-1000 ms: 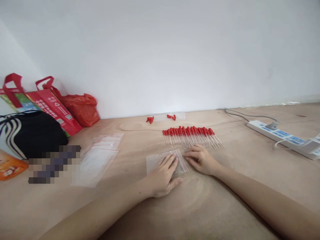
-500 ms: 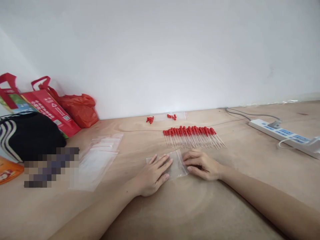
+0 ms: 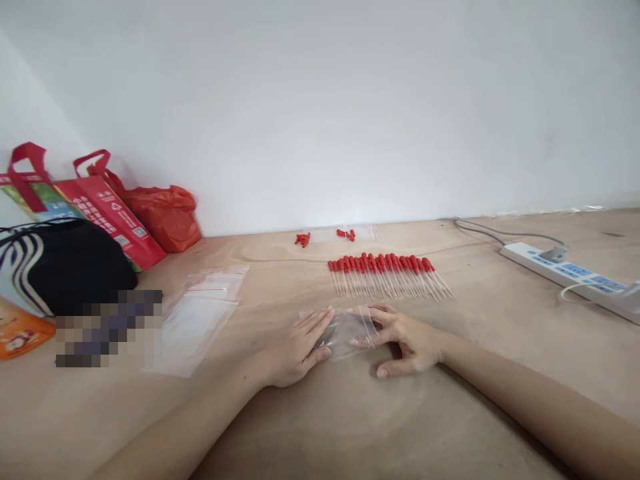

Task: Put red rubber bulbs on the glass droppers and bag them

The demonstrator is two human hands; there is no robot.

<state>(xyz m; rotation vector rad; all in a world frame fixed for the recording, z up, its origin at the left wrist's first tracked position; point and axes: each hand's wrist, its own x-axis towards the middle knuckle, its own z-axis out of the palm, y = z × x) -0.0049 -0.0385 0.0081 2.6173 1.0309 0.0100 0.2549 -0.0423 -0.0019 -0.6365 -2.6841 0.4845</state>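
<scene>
A small clear zip bag lies on the wooden table between my hands, its mouth facing right and raised a little. My left hand rests flat on the bag's left part, fingers stretched out. Fingers of my right hand reach into or under the bag's mouth, and its thumb is spread away, outside the plastic. Just beyond the hands, a row of red-tipped wooden sticks lies side by side, red ends toward the wall.
Clear zip bags lie stacked at the left. Loose red pieces and another clear bag sit near the wall. Red bags and a black bag stand far left. A white power strip with cables is at the right.
My left hand has shifted slightly left on the bag. The fingers of my right hand have moved left to the bag's mouth and spread, and the mouth has lifted.
</scene>
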